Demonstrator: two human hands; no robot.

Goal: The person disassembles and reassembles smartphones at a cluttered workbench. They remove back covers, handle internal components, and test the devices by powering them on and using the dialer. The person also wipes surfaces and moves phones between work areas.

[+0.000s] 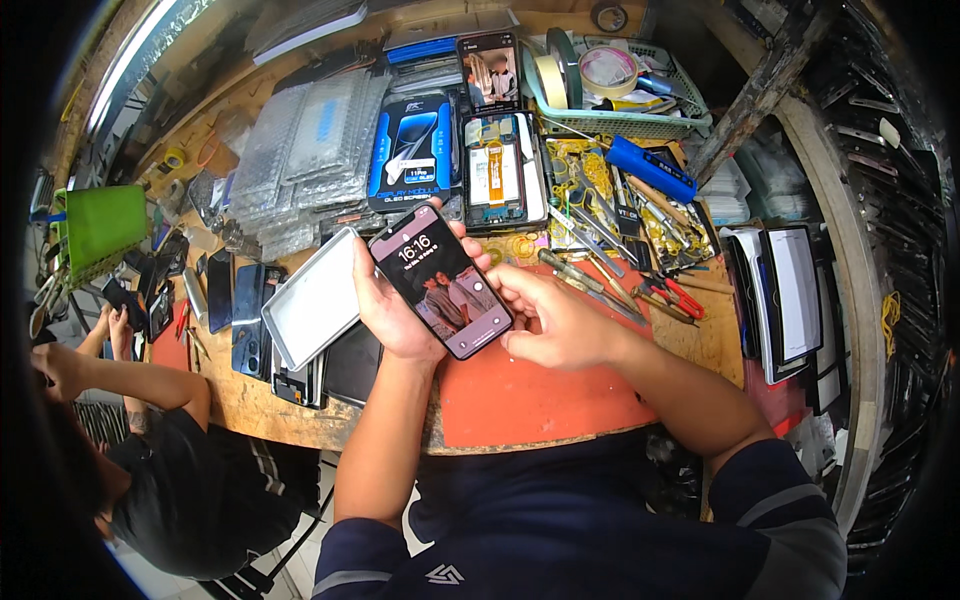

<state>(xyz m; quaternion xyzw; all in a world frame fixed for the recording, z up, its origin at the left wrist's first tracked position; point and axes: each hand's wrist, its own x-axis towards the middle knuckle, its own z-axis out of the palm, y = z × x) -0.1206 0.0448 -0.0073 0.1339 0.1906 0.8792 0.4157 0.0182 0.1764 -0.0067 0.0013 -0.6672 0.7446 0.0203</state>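
A smartphone (440, 280) with a lit lock screen, showing a clock over a photo of people, is tilted above the orange-red work mat (540, 400). My left hand (400, 315) is closed around it from the left and beneath, thumb along the left edge and fingertips showing past the right edge. Against the lower right edge rests my right hand (555, 320), its fingers curled and the thumb by the bottom corner. Just left of my left hand lies a white shallow tray-like lid (315, 300), tilted on other items.
Bubble-wrapped packs (310, 150) and a blue-black screen box (412, 155) are stacked behind. An opened device (497, 170), tweezers, red-handled pliers (683, 298) and a blue cylindrical tool (650, 170) lie right. A green basket (690, 100) holds tape rolls. A co-worker (180, 470) sits left.
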